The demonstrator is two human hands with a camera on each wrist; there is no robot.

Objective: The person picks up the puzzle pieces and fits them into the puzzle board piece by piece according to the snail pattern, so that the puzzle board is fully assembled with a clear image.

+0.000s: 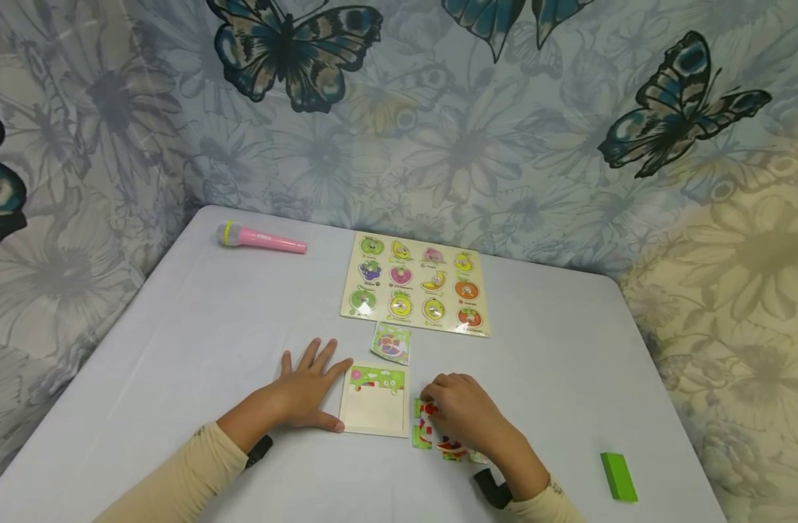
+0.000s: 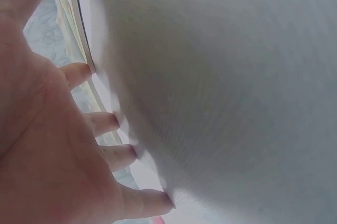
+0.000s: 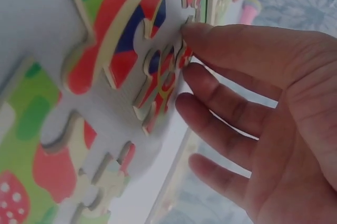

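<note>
My left hand (image 1: 307, 392) lies on the white table with fingers spread. Its thumb and index fingertip touch the left edge of a small puzzle tray (image 1: 375, 423). Joined green puzzle pieces (image 1: 377, 378) fill the top strip of that tray; bare wood shows below them. Just right of the tray, my right hand (image 1: 467, 414) reaches down over loose wooden puzzle pieces (image 1: 422, 436). In the right wrist view, its thumb and index finger pinch a small red puzzle piece (image 3: 185, 55), partly hidden by the fingertips. More loose red, green and blue pieces (image 3: 118, 23) lie around it.
Behind the tray lies a small colourful picture card (image 1: 391, 343), and beyond it a large board (image 1: 385, 260) of fruit pictures. A pink toy microphone (image 1: 268, 240) lies at the back left. A green block (image 1: 619, 477) rests at the front right.
</note>
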